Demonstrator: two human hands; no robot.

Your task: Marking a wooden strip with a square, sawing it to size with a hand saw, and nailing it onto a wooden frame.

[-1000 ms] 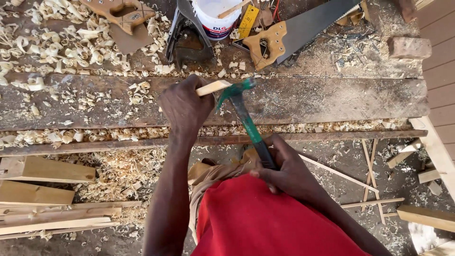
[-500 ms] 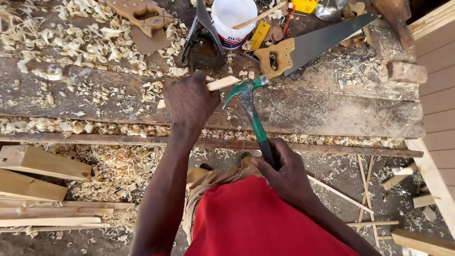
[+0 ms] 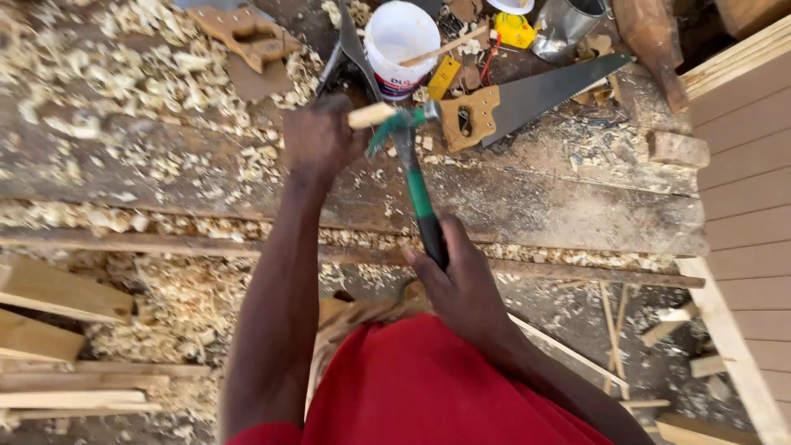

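From my feed, the biggest change is the view itself: the worn plank table [image 3: 577, 206] has slid down and left in frame since a second ago, so the white bucket [image 3: 401, 37] and the handsaw [image 3: 527, 99] now sit well inside the top of the picture, and a metal can [image 3: 568, 21] has come into sight beside them. The wood shavings [image 3: 124, 74] lie spread over the table's left half as before.

Next, the arms. The left hand [image 3: 320, 136] has travelled up the table with its pale wooden peg [image 3: 371, 114], and its grip is clamped round that peg, the free end poking out to the right. The right hand [image 3: 461, 284] has its grip closed on the dark lower end of the green-handled claw hammer [image 3: 416, 177].

Smallest, the hammer head [image 3: 400, 124]: a second ago it lay just beside the peg's end, and now it is blurred and right at that end, touching as far as I can tell. I judge a blow is landing on the peg, so the hammering is under way, not finished.
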